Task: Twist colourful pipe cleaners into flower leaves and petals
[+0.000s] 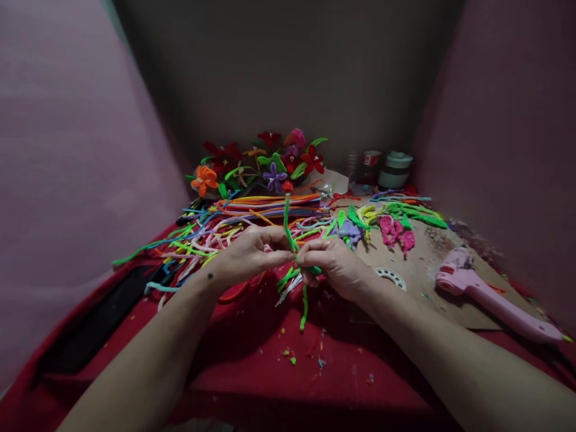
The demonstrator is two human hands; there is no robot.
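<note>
My left hand [249, 255] and my right hand [335, 264] meet over the red cloth [252, 354], both pinching a bright green pipe cleaner [288, 225]. One end of it rises between the hands; another green end hangs below the right hand, with a few white and green strands. Fingers of both hands are closed around the stems. Just beyond lies a spread of loose pipe cleaners [270, 207] in many colours.
Finished pipe-cleaner flowers [265, 162] are heaped at the back. Green and pink pieces [396, 225] lie on a brown board [427, 270] at right, with a pink glue gun [490, 297], a white ring [390, 277] and jars [393, 170]. A dark flat object [103, 318] lies at left.
</note>
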